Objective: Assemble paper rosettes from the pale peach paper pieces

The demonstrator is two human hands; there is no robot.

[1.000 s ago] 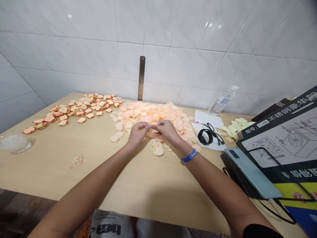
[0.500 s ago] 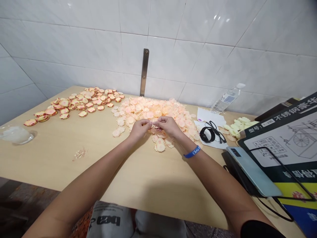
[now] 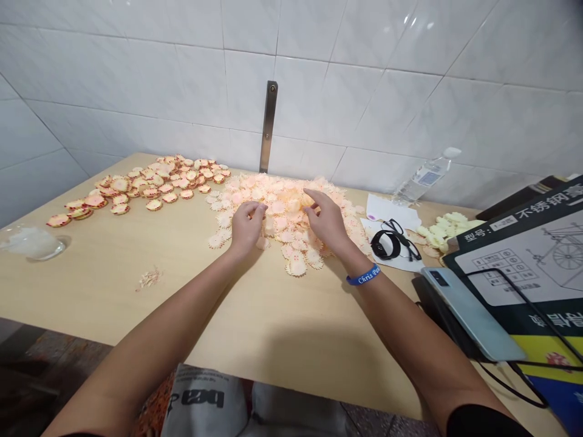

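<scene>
A printed plastic bag (image 3: 195,394) was seen below the near edge of a light wooden table (image 3: 113,309). Both forearms were extended over the tabletop, and a blue wristband (image 3: 363,275) lettered "Chris" was worn on the right wrist. The left hand (image 3: 246,227) was held with the fingers loosely curled at the near-left edge of the heap; whether a piece was grasped could not be told. The right hand (image 3: 328,221) was open and empty, with the fingers spread and lowered over the heap. A broad heap of pale peach flower-shaped pieces (image 3: 282,209) lay between and beneath both hands, near the table's middle. A small scatter of fragments (image 3: 149,278) lay to the left, well apart from the heap. Further left, a clear dish (image 3: 31,243) was placed near the table edge, and red-rimmed scalloped discs (image 3: 155,188) were spread in a separate group. To the right, a smartphone (image 3: 473,312) was laid on a printed box (image 3: 523,255). Beyond the right hand, a black band (image 3: 385,244) and eyeglasses (image 3: 403,243) rested on white paper (image 3: 387,212), just beside pale yellow pieces (image 3: 449,229). A water bottle (image 3: 421,182) lay against the white tiled wall (image 3: 364,91), which bore a metal bracket (image 3: 268,127).
</scene>
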